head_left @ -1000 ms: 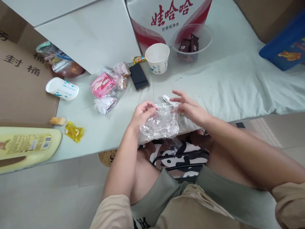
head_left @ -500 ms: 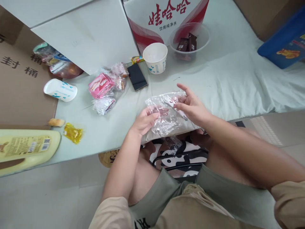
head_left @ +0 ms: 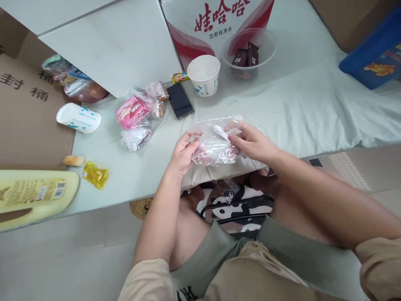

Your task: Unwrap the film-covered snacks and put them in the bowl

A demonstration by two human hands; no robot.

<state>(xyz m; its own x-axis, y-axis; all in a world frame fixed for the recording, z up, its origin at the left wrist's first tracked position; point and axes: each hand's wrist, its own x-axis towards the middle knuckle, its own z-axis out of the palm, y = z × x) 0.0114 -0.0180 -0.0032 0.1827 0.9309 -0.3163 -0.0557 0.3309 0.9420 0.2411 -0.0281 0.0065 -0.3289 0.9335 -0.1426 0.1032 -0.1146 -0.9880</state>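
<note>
A crinkled clear plastic bag (head_left: 213, 152) stretches between my two hands above the front edge of the cloth-covered table. My left hand (head_left: 184, 151) grips its left side between thumb and fingers. On the other side, my right hand (head_left: 250, 140) pinches the bag, and a small white piece (head_left: 221, 132) shows beside its fingertips; whether it is inside the bag or held against it I cannot tell. Beyond my hands lie a black phone (head_left: 181, 100) and a white paper cup (head_left: 204, 76), which stands upright.
Pink-wrapped snacks (head_left: 133, 112) lie left of the phone, and a tipped paper cup (head_left: 79, 118) rests further left. A yellow wrapper (head_left: 96, 174) is near a pale yellow bottle (head_left: 37, 194). At the back, a clear bowl (head_left: 267, 52) holds dark packets. A blue container (head_left: 372, 58) stands right.
The bag has been spread wider and raised slightly as my left hand moved a little left. The white piece by my right fingertips now shows more clearly.
</note>
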